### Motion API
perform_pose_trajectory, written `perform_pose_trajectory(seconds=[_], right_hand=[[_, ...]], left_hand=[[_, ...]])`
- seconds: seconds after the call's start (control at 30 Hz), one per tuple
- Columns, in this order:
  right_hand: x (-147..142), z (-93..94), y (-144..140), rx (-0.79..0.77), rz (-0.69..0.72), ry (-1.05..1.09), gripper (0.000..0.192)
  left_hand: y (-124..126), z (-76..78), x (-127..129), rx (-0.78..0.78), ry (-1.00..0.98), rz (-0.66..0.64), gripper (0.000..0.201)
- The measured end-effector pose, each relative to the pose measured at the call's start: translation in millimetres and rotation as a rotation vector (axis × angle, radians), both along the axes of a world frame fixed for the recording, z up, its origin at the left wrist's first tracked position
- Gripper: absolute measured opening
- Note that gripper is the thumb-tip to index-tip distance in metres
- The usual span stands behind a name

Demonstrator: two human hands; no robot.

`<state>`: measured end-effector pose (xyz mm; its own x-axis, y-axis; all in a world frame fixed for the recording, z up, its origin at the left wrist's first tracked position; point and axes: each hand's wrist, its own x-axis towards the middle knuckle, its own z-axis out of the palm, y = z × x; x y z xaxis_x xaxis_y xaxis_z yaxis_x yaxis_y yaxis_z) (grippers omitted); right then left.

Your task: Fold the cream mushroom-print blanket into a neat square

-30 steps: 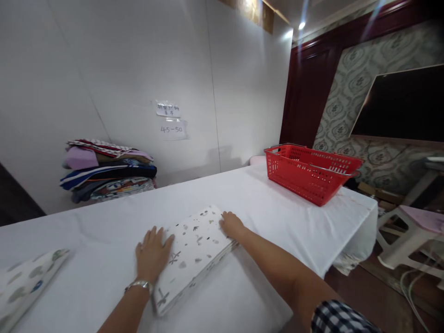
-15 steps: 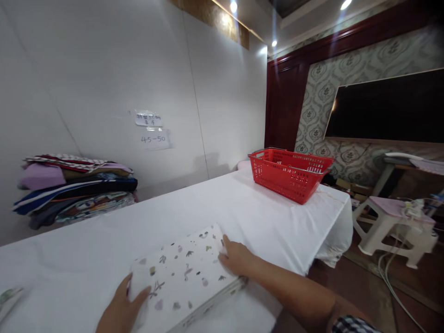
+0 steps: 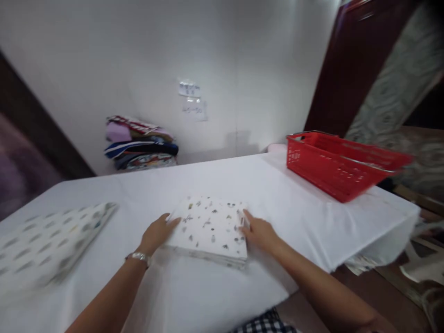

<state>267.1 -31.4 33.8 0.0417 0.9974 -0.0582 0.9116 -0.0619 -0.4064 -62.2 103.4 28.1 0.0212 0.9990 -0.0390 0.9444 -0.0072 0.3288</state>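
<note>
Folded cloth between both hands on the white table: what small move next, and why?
Probably lift the folded cloth with both hands. The left hand and right hand already touch its opposite edges, and it lies flat and squared on the table, apart from the red basket.

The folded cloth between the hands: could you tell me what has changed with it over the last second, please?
The folded cloth has turned from lying askew to lying roughly square with the table edge. The left hand now sits at its left edge rather than partly on top; the right hand stays at its right edge. The red basket and the stack of fabrics have not moved.
</note>
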Motion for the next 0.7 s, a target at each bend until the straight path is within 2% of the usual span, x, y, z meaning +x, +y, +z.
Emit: perform_pose_trajectory(seconds=[0.1, 0.17, 0.33, 0.43, 0.5, 0.6, 0.7], right_hand=[[11, 4.2, 29, 0.166, 0.016, -0.068, 0.058], [15, 4.1, 55, 0.213, 0.058, -0.080, 0.058], [15, -4.7, 109, -0.063, 0.124, -0.085, 0.068], [20, -8.5, 126, -0.126, 0.121, -0.128, 0.076], [26, -8.5, 134, -0.179, 0.148, -0.106, 0.070], [35, -3.5, 146, -0.243, 0.196, -0.041, 0.047], [43, 5.7, 161, -0.122, 0.126, -0.095, 0.040]], left_hand=[[-21, 6.8, -4, -0.112, -0.045, 0.042, 0.070], [-30, 7.2, -6, -0.124, -0.035, 0.068, 0.065], [-44, 1.1, -1, -0.096, -0.014, 0.072, 0.058], [-48, -1.7, 0, -0.080, -0.051, 0.091, 0.057], [-49, -2.8, 0, -0.066, -0.079, 0.097, 0.056], [-45, -3.1, 0, -0.036, -0.127, 0.101, 0.053], [-34, -3.1, 9, 0.003, -0.195, 0.115, 0.052]])
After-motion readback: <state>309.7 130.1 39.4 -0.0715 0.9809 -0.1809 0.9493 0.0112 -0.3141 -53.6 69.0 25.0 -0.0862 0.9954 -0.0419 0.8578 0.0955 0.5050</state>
